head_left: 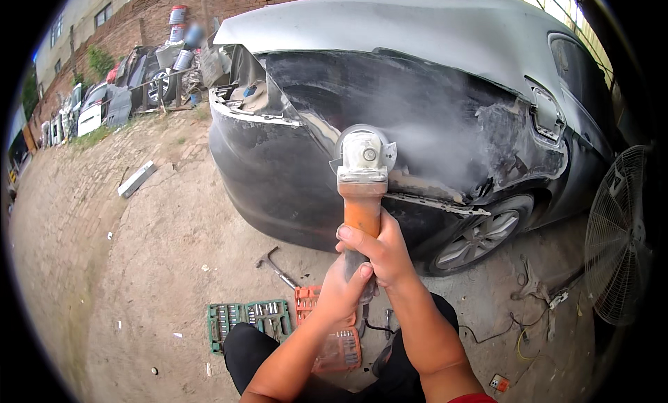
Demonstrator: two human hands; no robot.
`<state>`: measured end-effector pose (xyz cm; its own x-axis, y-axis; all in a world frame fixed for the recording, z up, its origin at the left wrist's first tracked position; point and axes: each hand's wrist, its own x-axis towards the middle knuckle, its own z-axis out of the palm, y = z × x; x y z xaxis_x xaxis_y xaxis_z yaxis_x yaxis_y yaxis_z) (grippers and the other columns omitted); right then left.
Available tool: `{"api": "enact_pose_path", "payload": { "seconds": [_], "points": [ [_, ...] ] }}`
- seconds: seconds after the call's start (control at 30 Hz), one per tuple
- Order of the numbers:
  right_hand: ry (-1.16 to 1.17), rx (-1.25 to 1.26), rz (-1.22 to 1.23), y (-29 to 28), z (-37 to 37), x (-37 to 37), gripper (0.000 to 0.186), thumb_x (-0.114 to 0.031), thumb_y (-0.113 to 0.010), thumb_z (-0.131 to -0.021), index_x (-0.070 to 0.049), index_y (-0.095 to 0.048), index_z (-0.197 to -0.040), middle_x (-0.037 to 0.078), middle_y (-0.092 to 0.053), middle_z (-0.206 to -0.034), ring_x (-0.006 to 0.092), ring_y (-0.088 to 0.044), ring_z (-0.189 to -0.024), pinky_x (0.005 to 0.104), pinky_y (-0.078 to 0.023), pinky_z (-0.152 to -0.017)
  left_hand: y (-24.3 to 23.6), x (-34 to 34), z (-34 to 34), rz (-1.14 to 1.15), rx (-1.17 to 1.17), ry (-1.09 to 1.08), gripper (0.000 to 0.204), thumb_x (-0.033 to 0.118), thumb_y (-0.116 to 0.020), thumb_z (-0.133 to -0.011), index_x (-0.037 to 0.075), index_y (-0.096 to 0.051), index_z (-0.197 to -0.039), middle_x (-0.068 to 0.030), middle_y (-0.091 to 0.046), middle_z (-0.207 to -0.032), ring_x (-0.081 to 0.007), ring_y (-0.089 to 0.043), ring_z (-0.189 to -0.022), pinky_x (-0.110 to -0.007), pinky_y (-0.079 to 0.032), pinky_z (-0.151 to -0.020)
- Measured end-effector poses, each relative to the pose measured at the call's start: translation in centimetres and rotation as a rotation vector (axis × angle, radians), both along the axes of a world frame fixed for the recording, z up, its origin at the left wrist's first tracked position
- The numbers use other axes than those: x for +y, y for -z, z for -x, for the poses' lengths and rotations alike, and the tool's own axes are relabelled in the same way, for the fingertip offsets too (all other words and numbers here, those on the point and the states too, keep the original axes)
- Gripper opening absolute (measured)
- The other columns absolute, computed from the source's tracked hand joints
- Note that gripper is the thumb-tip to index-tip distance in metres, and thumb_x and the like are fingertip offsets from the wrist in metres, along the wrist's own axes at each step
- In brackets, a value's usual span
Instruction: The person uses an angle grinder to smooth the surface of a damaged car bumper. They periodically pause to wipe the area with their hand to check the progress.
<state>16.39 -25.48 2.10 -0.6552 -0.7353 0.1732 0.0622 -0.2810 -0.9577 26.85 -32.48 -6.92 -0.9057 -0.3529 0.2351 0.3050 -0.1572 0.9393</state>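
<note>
Both of my hands grip an orange angle grinder (362, 207), held out in front of me with its disc end against or very near the car's rear side panel (313, 79). My left hand (342, 289) is wrapped round the rear of the handle. Higher up, my right hand (383, 250) closes on the orange body, its thumb lying across it. Pale dust (431, 135) spreads to the right of the grinder's head. The panel is dark, with scuffed grey patches, above the black bumper (278, 173). Whether the disc touches the panel I cannot tell.
On the ground lie a green socket set case (249, 319), an orange tool case (337, 350) and a bent bar (280, 269). A large fan (618, 236) stands at right, near cables (511, 326). The car's wheel (483, 239) is right of the grinder. Scrap parts line the brick wall (167, 17).
</note>
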Motion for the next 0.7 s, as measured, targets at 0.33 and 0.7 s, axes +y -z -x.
{"api": "enact_pose_path", "payload": {
  "seconds": [0.33, 0.7],
  "points": [
    [-0.028, -0.021, 0.035, 1.4, 0.1, 1.5, 0.059, -0.026, -0.084, -0.093, 0.003, -0.055, -0.135, 0.013, -0.072, -0.104, 0.0217, -0.075, -0.090, 0.0366, -0.062, -0.084, 0.5, 0.4, 0.3, 0.045, 0.002, -0.008, 0.072, 0.061, -0.066, -0.108, -0.005, -0.058, -0.135, -0.0092, -0.069, -0.116, -0.0168, -0.065, -0.105, -0.035, -0.054, -0.092],
    [-0.014, -0.011, 0.005, 0.2, -0.2, 0.9, 0.050, -0.026, -0.084, -0.093, 0.002, -0.059, -0.125, 0.011, -0.071, -0.101, 0.0179, -0.072, -0.084, 0.0344, -0.060, -0.078, -0.2, 0.4, 0.2, -0.010, 0.020, 0.009, 0.072, 0.063, -0.062, -0.109, -0.005, -0.059, -0.134, -0.0088, -0.068, -0.117, -0.0164, -0.063, -0.107, -0.034, -0.053, -0.094]
  ]
}}
